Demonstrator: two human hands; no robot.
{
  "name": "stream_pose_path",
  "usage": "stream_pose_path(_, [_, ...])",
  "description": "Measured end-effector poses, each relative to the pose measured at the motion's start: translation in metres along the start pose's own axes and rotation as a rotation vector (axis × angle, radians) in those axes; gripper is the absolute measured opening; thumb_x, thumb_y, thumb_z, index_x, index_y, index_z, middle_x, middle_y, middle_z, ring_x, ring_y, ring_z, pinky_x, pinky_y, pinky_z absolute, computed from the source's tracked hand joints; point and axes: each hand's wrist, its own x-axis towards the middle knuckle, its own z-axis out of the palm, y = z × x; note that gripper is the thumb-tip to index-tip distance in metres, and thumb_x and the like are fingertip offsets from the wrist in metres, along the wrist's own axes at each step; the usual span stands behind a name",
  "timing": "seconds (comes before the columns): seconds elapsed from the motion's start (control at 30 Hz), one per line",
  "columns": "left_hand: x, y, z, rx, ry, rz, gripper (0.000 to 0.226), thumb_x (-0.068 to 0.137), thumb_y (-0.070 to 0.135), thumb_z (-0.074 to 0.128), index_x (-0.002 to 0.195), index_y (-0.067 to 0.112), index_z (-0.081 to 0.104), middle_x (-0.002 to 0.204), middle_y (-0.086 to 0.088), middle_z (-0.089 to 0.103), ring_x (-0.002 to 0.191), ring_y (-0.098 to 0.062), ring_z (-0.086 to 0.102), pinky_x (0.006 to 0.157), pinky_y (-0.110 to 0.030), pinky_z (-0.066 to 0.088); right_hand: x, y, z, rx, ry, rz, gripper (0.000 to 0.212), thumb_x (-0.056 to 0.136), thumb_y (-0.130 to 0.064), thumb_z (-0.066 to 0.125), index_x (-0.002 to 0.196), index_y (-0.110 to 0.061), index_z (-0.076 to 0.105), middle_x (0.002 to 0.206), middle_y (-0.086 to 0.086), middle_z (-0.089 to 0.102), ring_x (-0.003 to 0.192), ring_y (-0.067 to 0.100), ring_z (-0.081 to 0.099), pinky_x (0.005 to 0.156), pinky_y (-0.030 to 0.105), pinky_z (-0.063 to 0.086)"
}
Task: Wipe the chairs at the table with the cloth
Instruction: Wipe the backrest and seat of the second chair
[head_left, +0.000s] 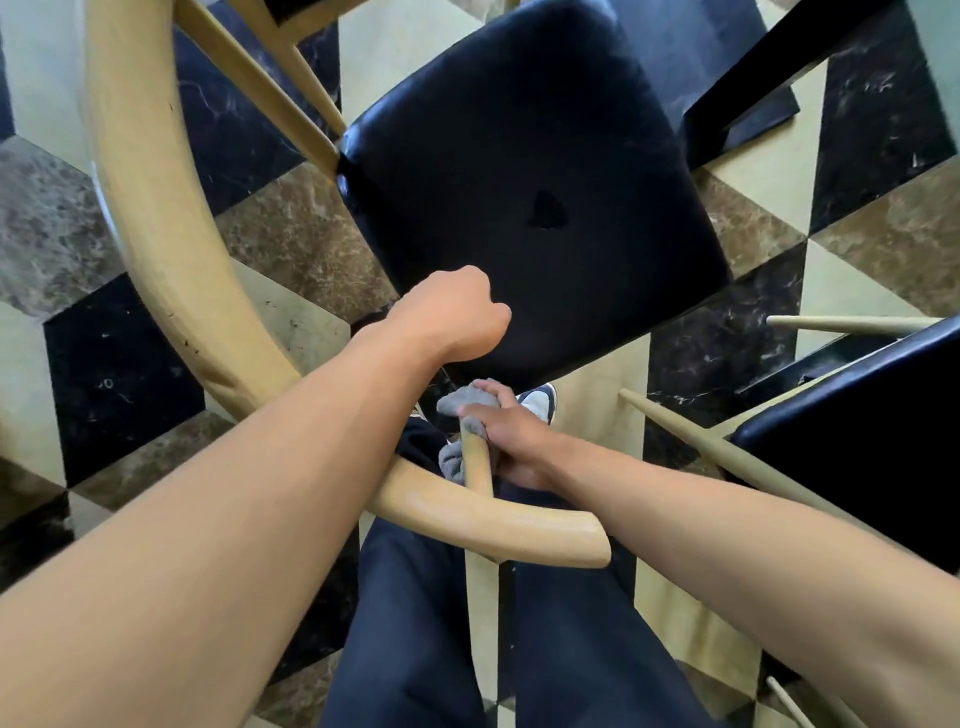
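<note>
Head view: right hand (511, 434) fingers clamp the cloth (467, 402) around a chair (156, 208) spindle; left hand (457, 312) fingers curl over the seat (545, 156) edge.

Single head-worn wide-angle view, looking steeply down from above and close over the chair (535, 197), both forearms entering from the bottom edge, the floor (124, 395) filling the surround, edges visibly bowed by the lens.
</note>
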Motion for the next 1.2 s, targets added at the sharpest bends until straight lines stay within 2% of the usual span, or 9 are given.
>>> stream_pose_path(0.2, [0.001,0.002,-0.002,-0.002,-0.010,-0.010,0.032,0.089,0.035,0.046,0.108,0.014,0.061,0.090,-0.003,0.062,0.081,-0.024,0.060,0.064,-0.034,0.045,0.008,-0.009,0.001,-0.386,0.098,-0.026,0.041,0.089,-0.019,0.060,0.126,-0.035,0.055,0.132,0.014,0.055,0.116,0.033,0.059,0.096,0.047,0.055])
stream_pose_path(0.33, [0.001,0.002,-0.002,-0.034,0.003,-0.013,0.032,0.090,0.035,0.047,0.111,0.015,0.061,0.086,0.000,0.059,0.078,-0.020,0.059,0.061,-0.032,0.042,-0.027,-0.037,0.002,-0.880,-0.208,-0.181,0.025,0.091,-0.028,0.057,0.103,-0.045,0.070,0.131,-0.004,0.057,0.120,0.015,0.054,0.103,0.034,0.045])
stream_pose_path(0.43, [0.001,0.002,-0.003,-0.050,0.008,-0.017,0.032,0.091,0.036,0.047,0.113,0.016,0.061,0.084,0.002,0.056,0.074,-0.017,0.056,0.057,-0.031,0.040,-0.058,-0.064,0.013,-1.164,-0.479,-0.073,0.022,0.085,-0.038,0.055,0.086,-0.054,0.071,0.121,-0.017,0.060,0.114,0.005,0.054,0.099,0.034,0.044])
stream_pose_path(0.57, [0.001,0.002,-0.004,-0.068,0.016,-0.020,0.031,0.091,0.034,0.048,0.112,0.016,0.061,0.079,0.003,0.053,0.071,-0.014,0.053,0.054,-0.029,0.038,-0.054,-0.078,0.028,-1.366,-0.530,0.031,0.020,0.089,-0.037,0.057,0.101,-0.038,0.074,0.112,-0.005,0.068,0.107,0.014,0.062,0.098,0.038,0.050])
stream_pose_path(0.73, [-0.001,0.003,-0.005,-0.046,0.019,-0.016,0.029,0.092,0.032,0.047,0.111,0.015,0.060,0.083,0.000,0.056,0.079,-0.021,0.059,0.066,-0.034,0.047,0.004,-0.066,0.041,-1.738,-0.341,-0.058,0.034,0.098,-0.024,0.050,0.127,-0.013,0.066,0.132,0.010,0.062,0.118,0.027,0.060,0.106,0.041,0.047])
stream_pose_path(0.9, [0.000,0.001,-0.001,-0.030,0.045,-0.012,0.019,0.092,0.030,0.048,0.101,0.017,0.057,0.076,0.001,0.054,0.068,-0.014,0.054,0.054,-0.029,0.039,0.025,-0.062,0.008,-1.368,-0.295,-0.085,0.042,0.096,-0.021,0.050,0.136,-0.029,0.058,0.149,-0.003,0.049,0.132,0.017,0.045,0.109,0.031,0.034])
stream_pose_path(0.97, [-0.001,-0.001,0.002,-0.038,0.036,-0.017,0.019,0.092,0.030,0.048,0.100,0.017,0.058,0.077,0.001,0.055,0.069,-0.014,0.055,0.055,-0.029,0.040,0.019,-0.055,-0.007,-1.191,-0.219,-0.138,0.047,0.091,-0.024,0.051,0.136,-0.036,0.057,0.141,-0.010,0.051,0.122,0.010,0.046,0.097,0.022,0.035])
stream_pose_path(1.07, [-0.003,-0.004,0.005,-0.036,-0.008,-0.034,0.024,0.090,0.031,0.047,0.102,0.015,0.061,0.084,-0.002,0.061,0.073,-0.017,0.057,0.064,-0.033,0.046,0.010,-0.045,-0.034,-0.920,0.010,-0.195,0.058,0.080,-0.034,0.058,0.137,-0.041,0.049,0.127,-0.008,0.056,0.100,0.006,0.055,0.074,0.018,0.037])
stream_pose_path(1.2, [-0.005,-0.007,0.008,0.027,-0.080,-0.100,0.031,0.089,0.033,0.045,0.106,0.013,0.062,0.101,-0.010,0.066,0.087,-0.028,0.062,0.075,-0.036,0.052,-0.003,-0.042,-0.078,-0.635,0.332,-0.239,0.076,0.076,-0.038,0.064,0.147,-0.035,0.036,0.121,-0.005,0.054,0.102,0.014,0.053,0.083,0.028,0.039])
